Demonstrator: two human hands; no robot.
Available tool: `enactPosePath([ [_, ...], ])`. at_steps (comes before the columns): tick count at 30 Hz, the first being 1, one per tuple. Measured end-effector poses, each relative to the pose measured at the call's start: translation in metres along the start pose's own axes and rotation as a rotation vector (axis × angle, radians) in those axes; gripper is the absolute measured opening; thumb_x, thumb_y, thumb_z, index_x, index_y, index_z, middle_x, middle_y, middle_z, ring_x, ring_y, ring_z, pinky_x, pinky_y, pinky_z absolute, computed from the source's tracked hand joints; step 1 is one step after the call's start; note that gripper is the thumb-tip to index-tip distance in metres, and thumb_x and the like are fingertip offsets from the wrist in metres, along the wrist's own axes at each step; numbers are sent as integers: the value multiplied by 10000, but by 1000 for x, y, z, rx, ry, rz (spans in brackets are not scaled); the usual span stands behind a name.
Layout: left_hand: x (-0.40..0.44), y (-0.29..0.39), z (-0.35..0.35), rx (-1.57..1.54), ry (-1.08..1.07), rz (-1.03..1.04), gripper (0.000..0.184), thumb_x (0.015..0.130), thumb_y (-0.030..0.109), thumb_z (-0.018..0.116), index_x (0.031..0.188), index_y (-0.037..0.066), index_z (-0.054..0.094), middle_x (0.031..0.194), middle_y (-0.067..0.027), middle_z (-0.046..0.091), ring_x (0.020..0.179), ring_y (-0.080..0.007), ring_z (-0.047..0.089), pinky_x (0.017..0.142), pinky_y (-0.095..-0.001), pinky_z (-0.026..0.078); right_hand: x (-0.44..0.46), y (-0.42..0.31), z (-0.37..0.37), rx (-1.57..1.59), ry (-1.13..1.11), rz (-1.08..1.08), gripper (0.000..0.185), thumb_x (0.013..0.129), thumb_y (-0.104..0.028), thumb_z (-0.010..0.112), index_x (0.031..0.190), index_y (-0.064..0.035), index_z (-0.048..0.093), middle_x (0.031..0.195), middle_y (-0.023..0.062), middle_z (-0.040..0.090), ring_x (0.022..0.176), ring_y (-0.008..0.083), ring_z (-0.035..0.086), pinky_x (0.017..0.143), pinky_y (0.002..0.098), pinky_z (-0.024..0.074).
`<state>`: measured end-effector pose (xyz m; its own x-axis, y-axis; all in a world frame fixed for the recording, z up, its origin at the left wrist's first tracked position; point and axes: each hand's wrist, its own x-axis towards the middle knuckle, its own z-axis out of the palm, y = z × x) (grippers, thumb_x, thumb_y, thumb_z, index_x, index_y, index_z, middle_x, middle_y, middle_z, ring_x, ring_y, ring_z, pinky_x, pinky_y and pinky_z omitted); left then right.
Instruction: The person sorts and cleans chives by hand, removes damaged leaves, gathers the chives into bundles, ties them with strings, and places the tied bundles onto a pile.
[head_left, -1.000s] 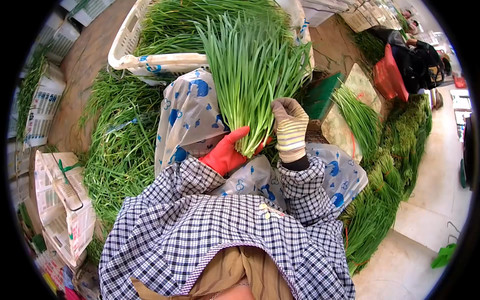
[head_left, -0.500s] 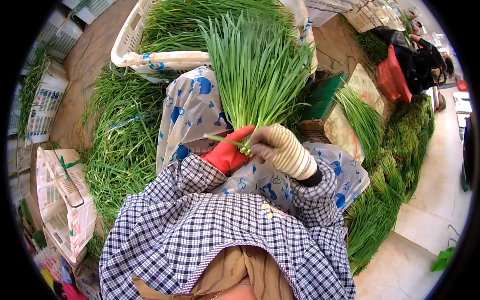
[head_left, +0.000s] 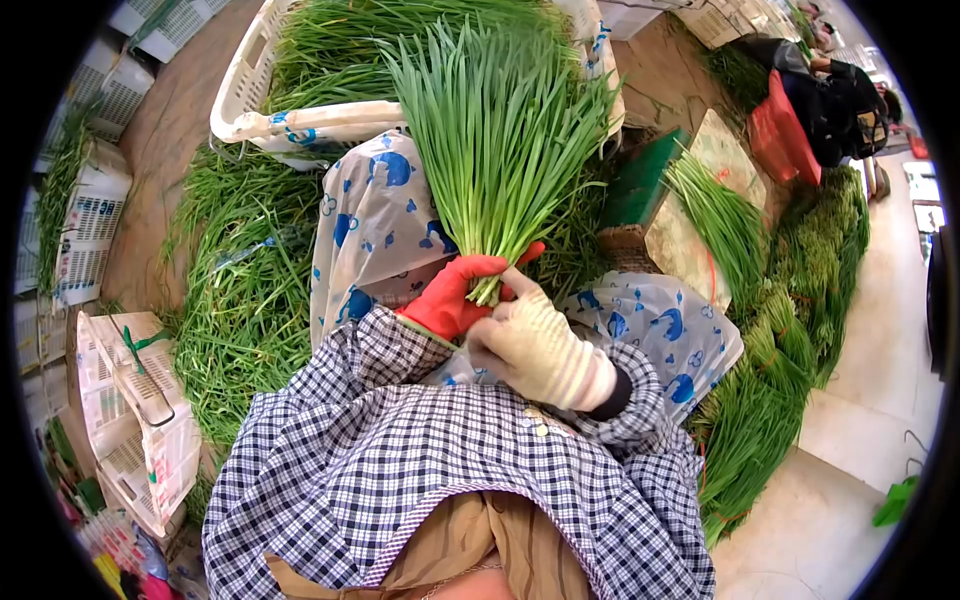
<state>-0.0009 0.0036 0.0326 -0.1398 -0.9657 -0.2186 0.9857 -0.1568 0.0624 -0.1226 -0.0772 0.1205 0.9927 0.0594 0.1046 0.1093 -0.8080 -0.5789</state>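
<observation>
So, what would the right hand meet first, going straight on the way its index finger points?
Likely the bunch, at the stems by the left hand; depth is unclear, so there may be contact now.

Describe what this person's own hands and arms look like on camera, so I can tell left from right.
The left hand wears a red glove. The right hand wears a cream glove with faint stripes toward the wrist; its blurred fingers look greyer. A dark band shows at that wrist. Both sleeves are dark-and-white checked.
</observation>
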Motion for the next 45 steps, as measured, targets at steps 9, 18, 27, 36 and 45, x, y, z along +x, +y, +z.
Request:
enactPosePath([
  [9, 16, -8, -43, -191, 201, -47, 262, 865, 51, 588, 1086, -69, 515, 926, -126, 586, 787, -211, 578, 738, -313, 522, -110, 69, -56, 30, -50, 808, 280, 806, -52, 625, 1077, 5, 585, 885, 168, 687, 729, 265, 675, 686, 350, 555],
  [18, 19, -11, -58, 18, 39, 44, 371, 905, 170, 543, 1200, -55, 531, 1066, -141, 636, 925, -202, 617, 847, -317, 513, -28, 38, -4, -80, 187, 334, 519, 718, -199, 703, 1200, -64, 566, 888, 165, 648, 822, 353, 635, 717, 436, 512],
  [27, 25, -24, -72, -27, -47, 103, 387, 922, 129, 529, 1283, -6, 502, 1282, -153, 548, 1132, -243, 560, 1036, -370, 429, -3, 28, -2, -310, 255, 317, 582, 604, -429, 804, 1003, -41, 637, 835, 126, 618, 799, 307, 603, 750, 412, 461],
  [36, 11, -15, -45, 154, -16, 112, 477, 868, 144, 562, 1310, -15, 478, 1294, -140, 545, 1181, -259, 525, 1050, -406, 384, -1, 33, 11, -317, 259, 343, 443, 678, -403, 770, 925, -60, 636, 735, 94, 614, 714, 290, 609, 684, 409, 453],
  [45, 18, -12, -20, -104, -241, 89, 617, 908, 270, 532, 1416, -28, 352, 1406, -180, 462, 1304, -292, 434, 1136, -425, 282, 1, 35, 17, 51, 312, 280, 86, 767, -140, 682, 809, -68, 662, 701, 83, 674, 646, 256, 654, 643, 352, 484],
])
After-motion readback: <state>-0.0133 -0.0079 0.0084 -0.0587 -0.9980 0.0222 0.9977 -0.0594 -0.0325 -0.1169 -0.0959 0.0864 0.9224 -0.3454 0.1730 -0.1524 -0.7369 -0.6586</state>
